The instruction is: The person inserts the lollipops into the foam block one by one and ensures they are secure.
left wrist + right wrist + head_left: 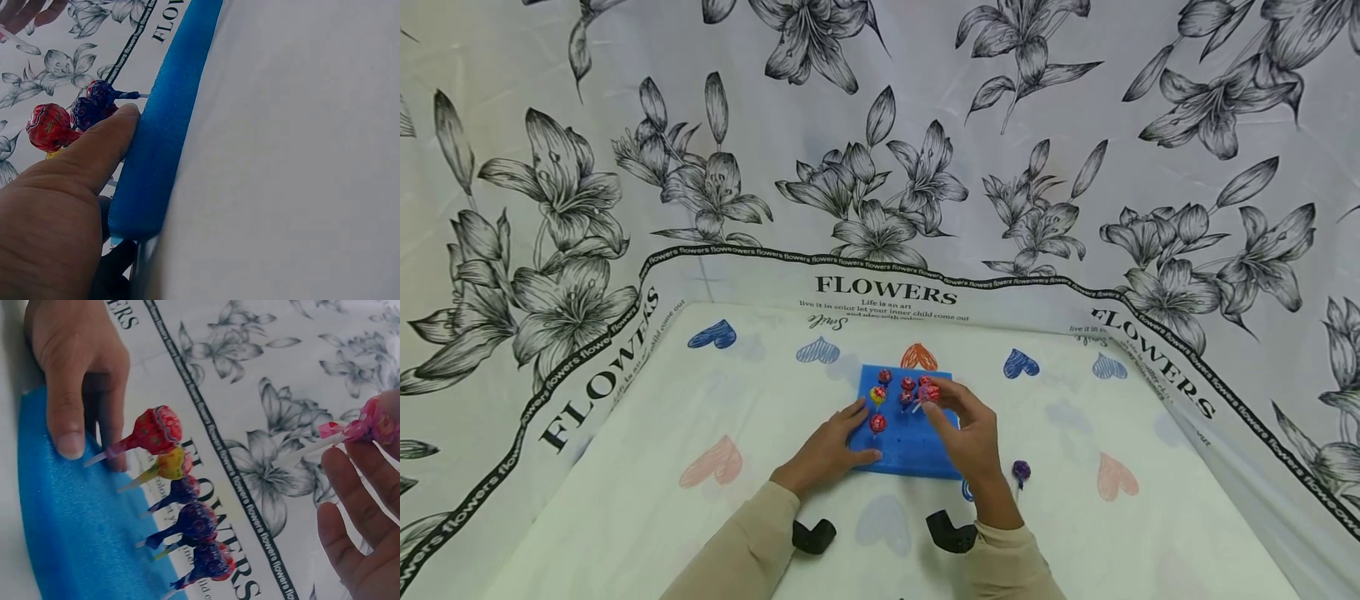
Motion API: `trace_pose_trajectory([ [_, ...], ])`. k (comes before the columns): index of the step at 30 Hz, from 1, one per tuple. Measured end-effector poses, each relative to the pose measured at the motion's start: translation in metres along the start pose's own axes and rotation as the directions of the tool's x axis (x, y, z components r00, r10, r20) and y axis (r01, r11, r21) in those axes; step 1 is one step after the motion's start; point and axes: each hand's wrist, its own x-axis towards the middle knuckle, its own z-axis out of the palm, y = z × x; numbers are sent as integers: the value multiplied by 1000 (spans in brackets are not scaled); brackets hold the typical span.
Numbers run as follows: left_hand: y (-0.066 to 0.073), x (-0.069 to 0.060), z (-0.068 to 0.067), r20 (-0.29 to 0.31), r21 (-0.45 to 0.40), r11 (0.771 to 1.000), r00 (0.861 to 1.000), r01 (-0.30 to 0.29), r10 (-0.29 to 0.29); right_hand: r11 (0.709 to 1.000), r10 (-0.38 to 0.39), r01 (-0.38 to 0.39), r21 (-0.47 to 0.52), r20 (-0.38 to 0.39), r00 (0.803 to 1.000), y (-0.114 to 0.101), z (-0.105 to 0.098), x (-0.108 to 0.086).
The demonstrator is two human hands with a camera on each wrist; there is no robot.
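A blue foam block [917,446] lies on the table with several wrapped lollipops standing in it by their sticks. Among them are a red lollipop [156,430] and a yellow one [172,464], with several dark blue-wrapped ones farther along. My left hand [829,447] rests on the block's left side, its thumb [103,147] extended against the surface. Over the block's far right part, my right hand [972,433] pinches a pink-wrapped lollipop [377,422]. Its white stick points away from the fingers, clear of the block in the right wrist view.
A purple lollipop [1021,472] lies on the table right of the block. Two black angled pieces [814,536] show near the wrists. The white cloth [760,517] with printed hearts covers the table, and a flower-printed curtain [880,192] hangs behind.
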Motion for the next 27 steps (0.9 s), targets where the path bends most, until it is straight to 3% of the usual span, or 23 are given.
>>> trace_pose_trajectory([
  [11,1,1,-1,-12,2,1000,1000,1,-1,993,117,-117,-17,24,993,18,9,-11],
  [27,0,0,-1,-16,-9,1000,1000,-27,27,981,196,-195,-19,93,976,48,19,-25],
])
